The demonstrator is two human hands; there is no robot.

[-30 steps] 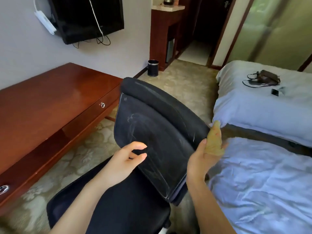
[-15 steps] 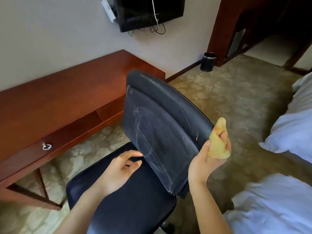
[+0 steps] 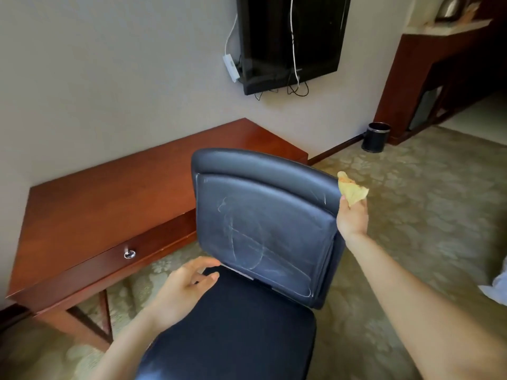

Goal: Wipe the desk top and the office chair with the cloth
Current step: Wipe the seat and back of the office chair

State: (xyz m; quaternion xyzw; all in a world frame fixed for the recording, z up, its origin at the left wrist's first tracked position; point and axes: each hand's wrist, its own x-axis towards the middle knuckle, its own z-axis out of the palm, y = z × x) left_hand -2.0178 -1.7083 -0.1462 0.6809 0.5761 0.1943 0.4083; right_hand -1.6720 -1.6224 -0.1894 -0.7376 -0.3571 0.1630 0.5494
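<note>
Your left hand (image 3: pixel 182 292), grip loose and apart, is at the seat edge of the office chair (image 3: pixel 263 229), which stands before the worktop (image 3: pixel 109 193). Your right hand (image 3: pixel 352 219) pinches the cloth (image 3: pixel 352 191) beside the backrest's edge. A bin (image 3: pixel 375 137) stands beyond.

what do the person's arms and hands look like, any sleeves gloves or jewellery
Both arms are bare as far as the view shows: no sleeve on the left forearm or the right forearm. The left hand and right hand are ungloved, with no watch, bracelet or ring visible.
</note>
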